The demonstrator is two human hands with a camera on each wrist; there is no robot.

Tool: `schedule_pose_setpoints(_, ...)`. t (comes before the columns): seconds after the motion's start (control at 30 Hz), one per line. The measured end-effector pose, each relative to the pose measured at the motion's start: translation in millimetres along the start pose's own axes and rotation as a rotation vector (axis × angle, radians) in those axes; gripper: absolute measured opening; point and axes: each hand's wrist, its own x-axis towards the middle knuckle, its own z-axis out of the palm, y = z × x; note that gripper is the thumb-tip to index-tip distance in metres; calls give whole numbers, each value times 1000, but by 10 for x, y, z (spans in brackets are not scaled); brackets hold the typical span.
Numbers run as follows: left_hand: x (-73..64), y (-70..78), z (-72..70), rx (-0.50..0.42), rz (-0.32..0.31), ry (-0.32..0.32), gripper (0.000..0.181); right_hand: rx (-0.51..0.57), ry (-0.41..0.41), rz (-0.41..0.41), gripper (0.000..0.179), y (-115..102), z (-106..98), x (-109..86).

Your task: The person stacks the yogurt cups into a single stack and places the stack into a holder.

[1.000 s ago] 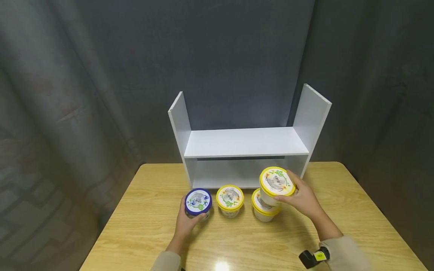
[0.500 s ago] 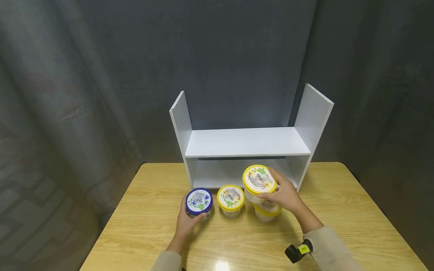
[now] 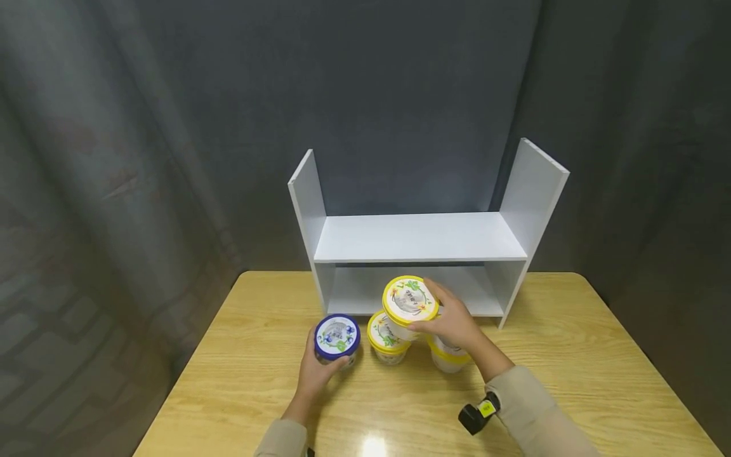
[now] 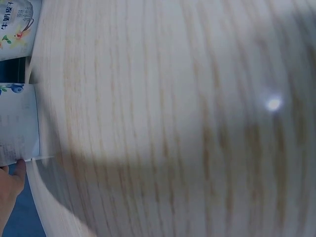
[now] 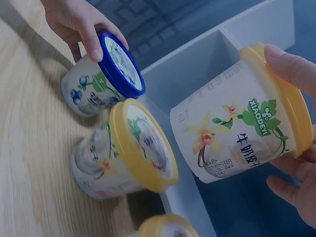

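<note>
My left hand (image 3: 311,376) grips a blue-lidded tub (image 3: 337,337) by its side; the tub stands on the table, and the right wrist view shows blueberries printed on it. My right hand (image 3: 455,324) holds a yellow-lidded tub (image 3: 410,299) by the lid's edge, raised off the table. In the head view it partly covers a second yellow-lidded tub (image 3: 384,337), which stands beside the blue one. A third yellow-lidded tub (image 3: 448,357) stands to the right, partly hidden behind my right hand. In the right wrist view the raised tub (image 5: 232,123) is tilted and apart from the standing tub (image 5: 106,158).
Behind the tubs stands a white two-level shelf (image 3: 419,238) with tall side panels. The wooden table (image 3: 245,355) extends to both sides and in front. Dark grey curtains (image 3: 400,95) hang behind and at the sides.
My right hand has carried the raised yellow-lidded tub left, from above the right-hand tub to above the middle one. My left hand has stayed on the blue-lidded tub.
</note>
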Motion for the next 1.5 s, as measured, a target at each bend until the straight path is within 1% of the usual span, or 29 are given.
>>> schedule_pose_setpoints(0.03, 1, -2, 2, -1, 2, -1, 96, 4, -3, -2, 104, -14, 19, 11)
schedule_pose_setpoints(0.1, 24, -88, 10, -4, 14, -3, 97, 9, -10, -6, 104, -37, 57, 32)
schedule_pose_setpoints(0.23, 21, -91, 20, -16, 33, -7, 97, 23, -28, 17, 104, -83, 142, 76)
schedule_pose_setpoints(0.37, 10, -81, 23, -10, 30, -4, 97, 32, -38, 42, 106, -145, 229, 119)
schedule_pose_setpoints(0.43, 4, -78, 23, -4, 28, -4, 98, 31, -40, 41, 106, -172, 274, 141)
schedule_pose_setpoints(0.53, -1, -81, 21, -7, 34, -9, 98, 15, -42, 26, 105, -206, 343, 178)
schedule_pose_setpoints(0.73, 4, -93, 9, -3, 45, -17, 97, 28, -49, -5, 102, -251, 491, 257)
schedule_pose_setpoints(0.83, 2, -98, 1, 3, 50, -23, 97, 29, -61, -11, 102, -269, 571, 293)
schedule_pose_setpoints(1.07, -6, -109, -21, -19, 48, -32, 95, 42, -106, -34, 101, -310, 767, 342)
schedule_pose_setpoints(1.27, -3, -127, -40, -15, 97, -32, 93, 84, -143, -52, 102, -369, 940, 356)
schedule_pose_setpoints(1.4, 6, -140, -49, -12, 138, -33, 91, 86, -161, -68, 102, -394, 1041, 367)
schedule_pose_setpoints(1.5, 0, -144, -57, -10, 152, -37, 90, 89, -165, -82, 100, -409, 1093, 369)
